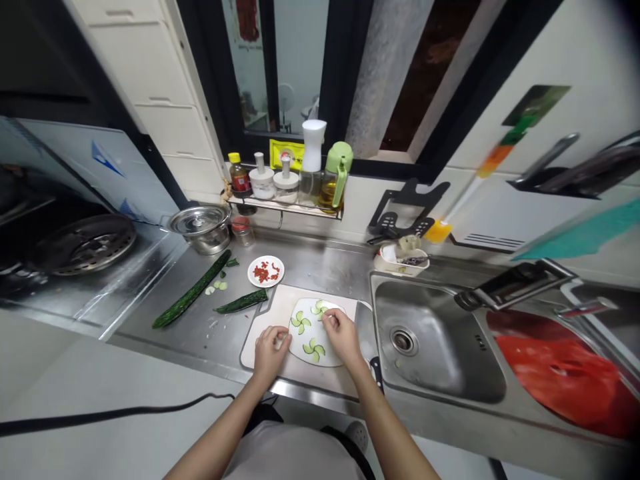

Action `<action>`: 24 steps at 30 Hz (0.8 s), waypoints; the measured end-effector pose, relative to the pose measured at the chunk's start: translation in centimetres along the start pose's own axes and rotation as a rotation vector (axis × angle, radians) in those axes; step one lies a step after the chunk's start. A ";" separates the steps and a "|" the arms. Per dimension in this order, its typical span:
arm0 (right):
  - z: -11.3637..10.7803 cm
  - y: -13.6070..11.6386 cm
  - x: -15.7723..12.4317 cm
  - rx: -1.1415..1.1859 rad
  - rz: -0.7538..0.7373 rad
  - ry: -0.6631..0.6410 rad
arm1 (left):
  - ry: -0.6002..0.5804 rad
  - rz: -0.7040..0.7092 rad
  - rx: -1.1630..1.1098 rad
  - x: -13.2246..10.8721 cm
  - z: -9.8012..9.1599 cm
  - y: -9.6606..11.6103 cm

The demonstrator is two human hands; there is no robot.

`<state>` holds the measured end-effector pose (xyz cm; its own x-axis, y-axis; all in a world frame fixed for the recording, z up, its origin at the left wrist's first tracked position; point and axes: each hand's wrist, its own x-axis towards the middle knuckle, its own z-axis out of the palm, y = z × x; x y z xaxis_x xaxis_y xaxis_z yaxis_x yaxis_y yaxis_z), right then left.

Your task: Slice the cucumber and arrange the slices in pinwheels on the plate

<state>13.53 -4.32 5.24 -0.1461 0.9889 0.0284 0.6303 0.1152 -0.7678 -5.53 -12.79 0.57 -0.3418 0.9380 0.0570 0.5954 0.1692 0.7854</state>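
A white plate [298,347] lies on a pale cutting board [256,333], with cucumber slices set out on it in three pinwheel shapes. My left hand [271,351] is at the plate's left rim, fingers curled and thumb and forefinger touching the edge. Over the upper right pinwheel [319,308], my right hand [342,335] has thumb and fingers pinched together on a cucumber slice, mostly covered by the fingertips. To the left of the board lie a cut cucumber piece [242,302] and a longer cucumber [193,292]. A knife [376,373] lies at the board's right side.
A small white dish [253,274] holds chopped red bits. Cucumber scraps [219,286] lie beside the long cucumber. A lidded steel pot [207,238] stands at the back left. Bottles and jars line a wall rack [295,208]. The sink [435,347] is on the right.
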 end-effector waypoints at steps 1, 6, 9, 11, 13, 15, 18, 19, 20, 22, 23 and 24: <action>0.4 -0.6 1.1 -0.017 -0.036 -0.012 | 0.010 0.004 -0.018 -0.1 0.0 -0.1; 3.9 -3.8 8.4 -0.182 -0.201 -0.133 | 0.068 -0.051 -0.105 -0.5 -0.1 -0.4; 7.0 -5.8 12.5 -0.335 -0.267 -0.247 | 0.069 -0.083 -0.176 -0.5 -0.1 -0.3; 9.1 -6.8 14.6 -0.421 -0.293 -0.313 | 0.056 -0.095 -0.210 -0.5 -0.2 -0.2; 11.1 -7.5 16.0 -0.498 -0.301 -0.376 | 0.046 -0.108 -0.235 -0.4 -0.3 -0.3; 12.7 -8.0 17.0 -0.539 -0.311 -0.420 | 0.045 -0.126 -0.259 -0.4 -0.3 -0.5; 14.8 -8.4 18.0 -0.543 -0.345 -0.445 | 0.046 -0.160 -0.289 -0.4 -0.3 -1.2; 15.4 -8.5 18.2 -0.545 -0.352 -0.445 | 0.044 -0.171 -0.297 -0.4 -0.2 -1.4; 15.9 -8.5 18.5 -0.550 -0.353 -0.444 | 0.039 -0.181 -0.306 -0.4 -0.3 -1.6; 16.7 -8.5 18.8 -0.565 -0.338 -0.437 | 0.030 -0.193 -0.320 -0.5 -0.3 -2.0; 17.0 -8.5 18.9 -0.570 -0.331 -0.434 | 0.026 -0.197 -0.325 -0.6 -0.4 -2.1; 17.3 -8.4 19.0 -0.572 -0.327 -0.434 | 0.025 -0.201 -0.329 -0.6 -0.4 -2.1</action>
<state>-7.71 11.87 1.17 -0.6019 0.7849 -0.1475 0.7814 0.5408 -0.3113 -6.91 -13.88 -0.88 -0.4479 0.8877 -0.1063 0.2514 0.2391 0.9379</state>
